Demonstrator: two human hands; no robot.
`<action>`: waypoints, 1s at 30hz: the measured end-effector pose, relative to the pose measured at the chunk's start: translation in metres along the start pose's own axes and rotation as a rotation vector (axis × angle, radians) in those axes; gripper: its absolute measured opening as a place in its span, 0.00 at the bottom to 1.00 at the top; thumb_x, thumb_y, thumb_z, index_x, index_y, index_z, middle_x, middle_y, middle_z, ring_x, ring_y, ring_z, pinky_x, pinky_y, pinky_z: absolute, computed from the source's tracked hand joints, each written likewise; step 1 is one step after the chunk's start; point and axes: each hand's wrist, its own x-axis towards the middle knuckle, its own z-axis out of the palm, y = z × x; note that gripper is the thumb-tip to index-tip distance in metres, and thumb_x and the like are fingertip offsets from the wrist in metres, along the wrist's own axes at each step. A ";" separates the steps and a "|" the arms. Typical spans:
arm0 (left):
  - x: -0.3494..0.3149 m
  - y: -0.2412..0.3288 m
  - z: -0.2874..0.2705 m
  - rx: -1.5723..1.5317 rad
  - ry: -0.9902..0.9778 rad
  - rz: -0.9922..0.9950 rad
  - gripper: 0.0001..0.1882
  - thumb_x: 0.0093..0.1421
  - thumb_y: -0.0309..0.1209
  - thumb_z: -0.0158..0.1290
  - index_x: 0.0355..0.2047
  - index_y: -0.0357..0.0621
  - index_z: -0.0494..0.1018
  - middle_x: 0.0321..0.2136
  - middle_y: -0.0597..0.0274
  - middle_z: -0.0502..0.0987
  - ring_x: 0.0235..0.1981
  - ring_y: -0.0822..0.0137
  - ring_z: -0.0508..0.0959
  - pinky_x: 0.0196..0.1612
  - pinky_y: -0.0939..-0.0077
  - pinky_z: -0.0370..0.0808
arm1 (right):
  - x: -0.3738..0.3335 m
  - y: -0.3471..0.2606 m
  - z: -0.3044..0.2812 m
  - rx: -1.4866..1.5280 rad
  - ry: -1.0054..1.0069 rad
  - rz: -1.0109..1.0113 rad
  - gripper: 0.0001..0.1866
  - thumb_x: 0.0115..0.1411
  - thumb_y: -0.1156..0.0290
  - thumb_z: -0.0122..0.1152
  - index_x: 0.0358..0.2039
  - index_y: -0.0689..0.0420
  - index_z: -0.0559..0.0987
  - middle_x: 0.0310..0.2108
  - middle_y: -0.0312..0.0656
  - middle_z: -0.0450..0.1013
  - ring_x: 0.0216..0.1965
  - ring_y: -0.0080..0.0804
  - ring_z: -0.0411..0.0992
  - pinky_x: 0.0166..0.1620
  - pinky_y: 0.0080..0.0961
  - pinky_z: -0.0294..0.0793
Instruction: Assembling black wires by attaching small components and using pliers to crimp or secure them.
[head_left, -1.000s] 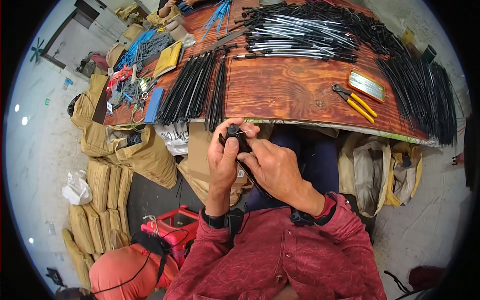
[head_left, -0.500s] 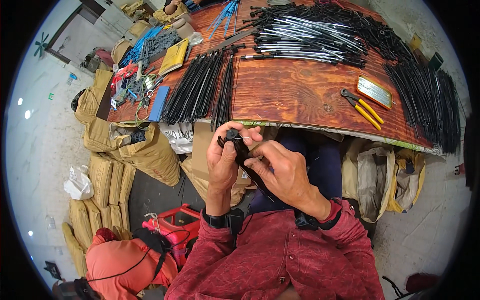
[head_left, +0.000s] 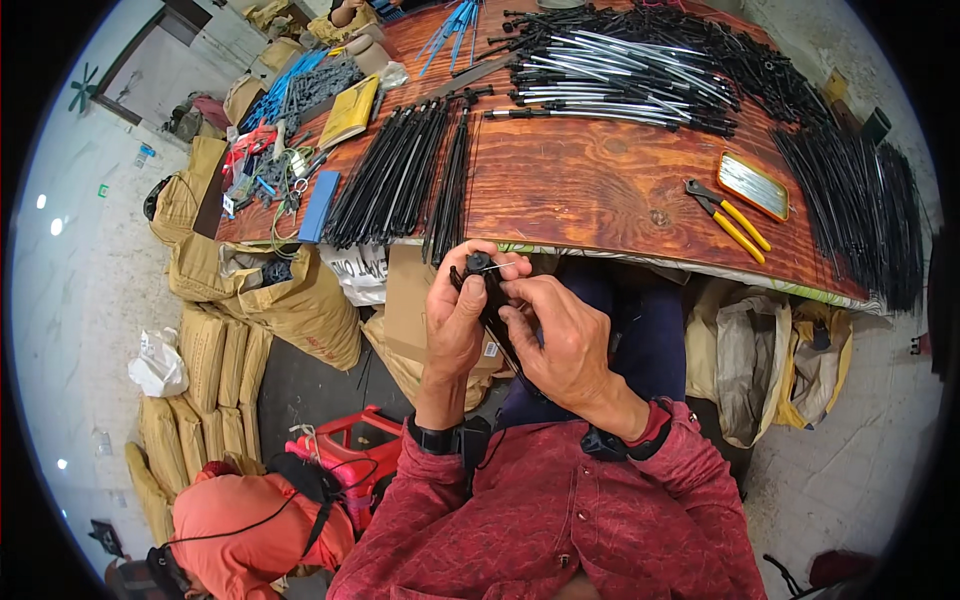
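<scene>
Across the brown wooden table (head_left: 570, 190), a heap of black-and-silver rods (head_left: 625, 80) lies at the far side, while a row of black rods (head_left: 385, 185) fans out at the left and a sheaf of thin black strips (head_left: 850, 215) spreads at the right end. Yellow-handled cutting pliers (head_left: 738, 225) lie just beside an orange-rimmed tray (head_left: 755, 187) near the right front edge; at the left, a blue box (head_left: 318, 207) sits by the rods, with a yellow notebook (head_left: 350, 110) behind it. Below the front edge, the left hand partly covers a cardboard box (head_left: 407, 300). The left hand (head_left: 455, 315) holds a black plastic part (head_left: 478, 263) before the table edge, above the lap, its thumb pressed against the part and its fingers curled around the far side. A thin metal pin (head_left: 500, 266) juts rightward from the round head toward those fingertips. The right hand (head_left: 562, 335) is close beside, thumb and forefinger bent toward each other by the part's lower portion; whether they pinch anything cannot be told, since the fingers hide the contact.
</scene>
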 end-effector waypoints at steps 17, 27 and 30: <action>-0.002 0.001 -0.002 -0.076 -0.134 -0.049 0.23 0.71 0.42 0.52 0.56 0.37 0.63 0.51 0.41 0.76 0.56 0.47 0.76 0.62 0.53 0.71 | -0.002 0.002 -0.004 0.043 -0.065 0.108 0.08 0.55 0.73 0.68 0.33 0.56 0.77 0.30 0.42 0.77 0.28 0.45 0.78 0.28 0.38 0.76; -0.007 0.002 0.012 0.110 -0.010 -0.048 0.29 0.66 0.46 0.59 0.55 0.37 0.64 0.48 0.41 0.78 0.54 0.46 0.78 0.61 0.51 0.73 | -0.003 0.003 0.000 -0.027 -0.018 0.014 0.06 0.54 0.71 0.69 0.30 0.54 0.78 0.27 0.41 0.77 0.27 0.43 0.77 0.27 0.37 0.75; -0.007 -0.001 0.003 0.046 -0.057 -0.020 0.27 0.66 0.45 0.58 0.54 0.38 0.65 0.47 0.42 0.79 0.54 0.45 0.78 0.62 0.50 0.71 | -0.001 0.002 0.001 -0.015 -0.002 -0.008 0.07 0.54 0.69 0.70 0.30 0.54 0.79 0.26 0.41 0.76 0.26 0.42 0.77 0.27 0.37 0.75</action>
